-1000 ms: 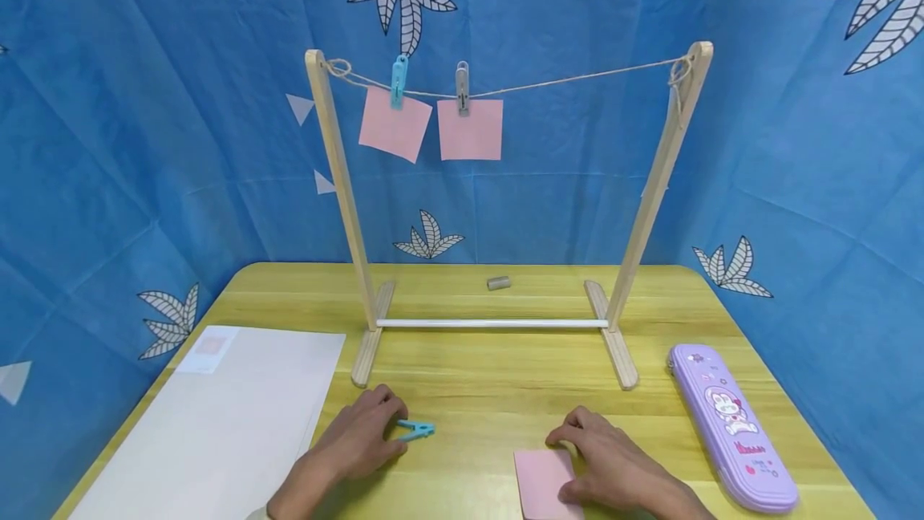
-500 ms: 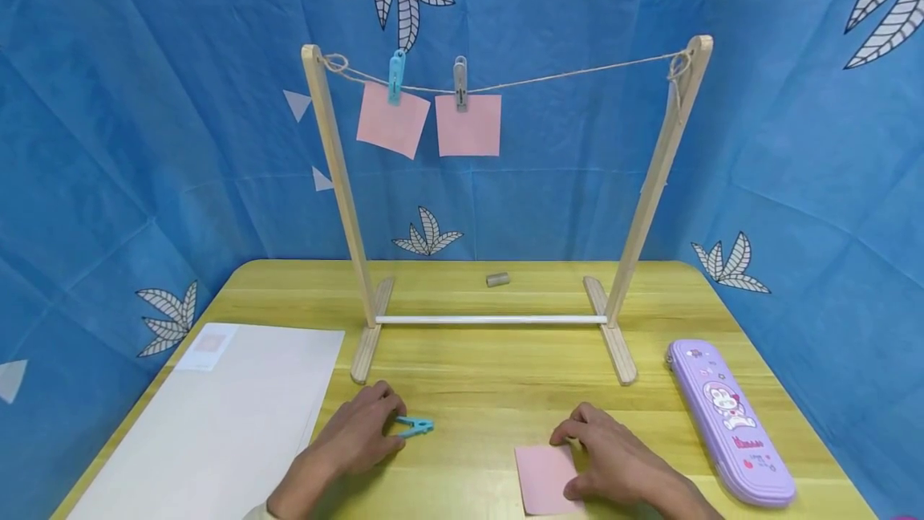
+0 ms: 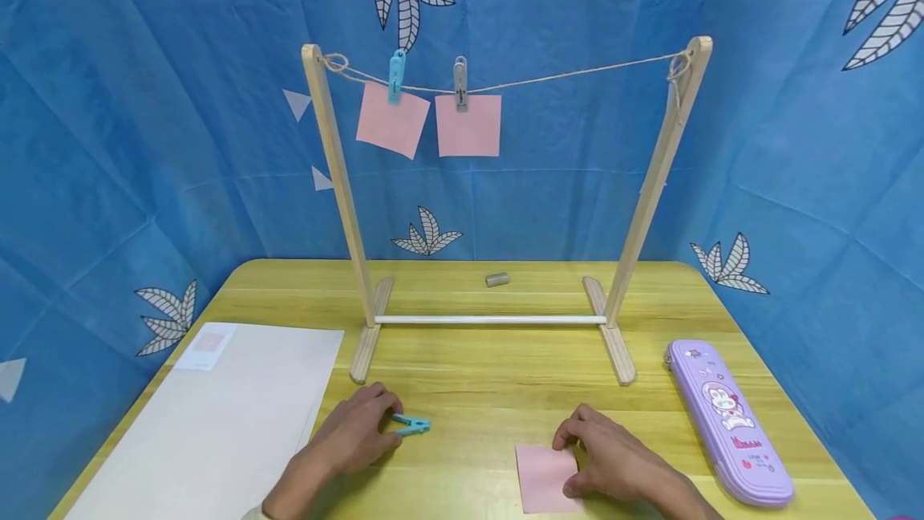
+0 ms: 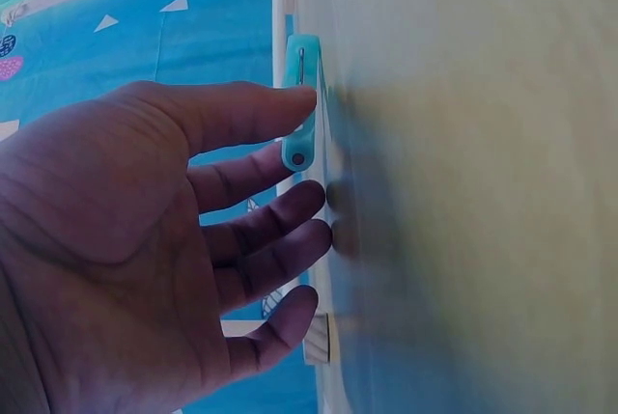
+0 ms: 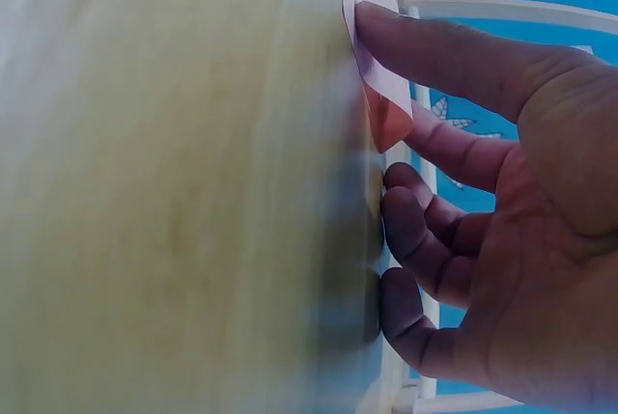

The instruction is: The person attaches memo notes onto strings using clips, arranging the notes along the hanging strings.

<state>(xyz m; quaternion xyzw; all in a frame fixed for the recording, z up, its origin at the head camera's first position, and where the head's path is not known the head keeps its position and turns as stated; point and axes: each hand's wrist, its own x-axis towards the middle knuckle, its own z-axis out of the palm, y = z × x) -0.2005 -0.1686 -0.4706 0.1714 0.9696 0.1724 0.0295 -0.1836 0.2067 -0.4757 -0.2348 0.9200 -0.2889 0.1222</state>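
Observation:
My left hand (image 3: 355,432) pinches a light blue clothespin (image 3: 413,425) between thumb and index finger, low over the table. The left wrist view shows the thumb lying on the clothespin (image 4: 301,57), with the other fingers loosely bent below it. My right hand (image 3: 613,456) pinches the right edge of a pink paper square (image 3: 541,484) on the table. That paper (image 5: 381,57) bends up between thumb and index finger in the right wrist view. Two more pink squares hang from a string, the left one (image 3: 390,123) by a blue clothespin, the other (image 3: 472,131) by a grey one.
A wooden frame (image 3: 339,175) carries the string (image 3: 577,79) above the table (image 3: 462,392). Under it lies a small grey piece (image 3: 497,279), probably a clothespin. White sheets (image 3: 224,416) cover the left side. A purple pencil case (image 3: 729,424) lies at the right.
The right hand's fingers have shifted slightly right along the pink paper's edge. My left hand and its clothespin have moved a touch left. The head view has tilted slightly.

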